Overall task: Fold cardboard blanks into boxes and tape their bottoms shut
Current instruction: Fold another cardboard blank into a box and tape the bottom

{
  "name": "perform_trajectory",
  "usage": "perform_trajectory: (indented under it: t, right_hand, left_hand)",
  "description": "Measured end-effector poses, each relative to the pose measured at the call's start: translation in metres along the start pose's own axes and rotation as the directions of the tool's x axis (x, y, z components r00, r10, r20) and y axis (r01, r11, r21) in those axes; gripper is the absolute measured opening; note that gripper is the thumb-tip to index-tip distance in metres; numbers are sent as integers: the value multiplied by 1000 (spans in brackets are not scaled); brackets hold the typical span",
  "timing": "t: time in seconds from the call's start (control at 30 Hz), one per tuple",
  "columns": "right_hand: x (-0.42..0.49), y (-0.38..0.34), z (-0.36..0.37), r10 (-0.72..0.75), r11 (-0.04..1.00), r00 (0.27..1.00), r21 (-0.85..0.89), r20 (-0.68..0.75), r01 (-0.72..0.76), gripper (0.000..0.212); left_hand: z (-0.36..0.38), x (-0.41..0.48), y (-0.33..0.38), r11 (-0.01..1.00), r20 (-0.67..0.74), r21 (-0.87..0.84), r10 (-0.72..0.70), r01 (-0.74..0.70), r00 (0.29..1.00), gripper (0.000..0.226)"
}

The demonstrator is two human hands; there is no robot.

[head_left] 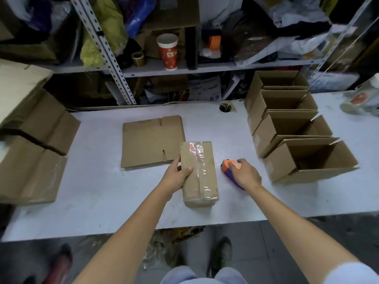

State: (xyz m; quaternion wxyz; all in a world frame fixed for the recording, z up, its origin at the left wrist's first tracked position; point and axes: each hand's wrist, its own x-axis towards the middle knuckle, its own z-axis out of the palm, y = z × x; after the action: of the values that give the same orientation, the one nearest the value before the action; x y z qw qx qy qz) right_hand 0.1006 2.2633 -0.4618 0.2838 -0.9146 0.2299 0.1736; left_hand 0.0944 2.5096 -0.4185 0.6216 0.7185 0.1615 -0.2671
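Cardboard, folded into a box (198, 173) with clear tape along its upward-facing seam, sits at the centre of the white desk (98, 193). Of the two hands, the left hand (180, 173) grips the box's left edge; the right hand (245, 173) closes over an orange-and-purple tape dispenser (227, 170) just right of it. One flat blank (151, 140) lies behind, and four open boxes (295, 130) line the right of the frame.

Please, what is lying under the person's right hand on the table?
Under the right hand lies a tape dispenser with an orange front and a purple body, resting on the table. The hand covers its middle, so any tape roll cannot be seen.
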Motion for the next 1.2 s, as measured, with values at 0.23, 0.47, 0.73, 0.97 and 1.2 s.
perform_trajectory:
  t: [0.23, 0.47, 0.73, 0.97, 1.2]
  right_hand:
    - [25, 28, 42, -54, 946, 990, -312, 133, 94, 78]
    - [22, 19, 9, -198, 979, 980, -53, -31, 196, 56]
    - [-40, -66, -127, -536, 841, 823, 204, 190, 501, 53]
    - [-68, -107, -168, -571, 796, 746, 8, 342, 605, 54]
    - [-68, -120, -160, -529, 829, 775, 17, 344, 558, 51]
  left_hand:
    - [2, 1, -1, 1000, -20, -13, 1, -1, 1000, 44]
    - [-14, 0, 18, 995, -25, 99, 19, -16, 1000, 64]
    - [-20, -11, 108, 903, 128, 283, 298, -323, 946, 86]
    - [-14, -24, 130, 929, 255, 100, 321, -355, 912, 34]
    - [-27, -25, 127, 978, 188, -106, 200, -183, 962, 27]
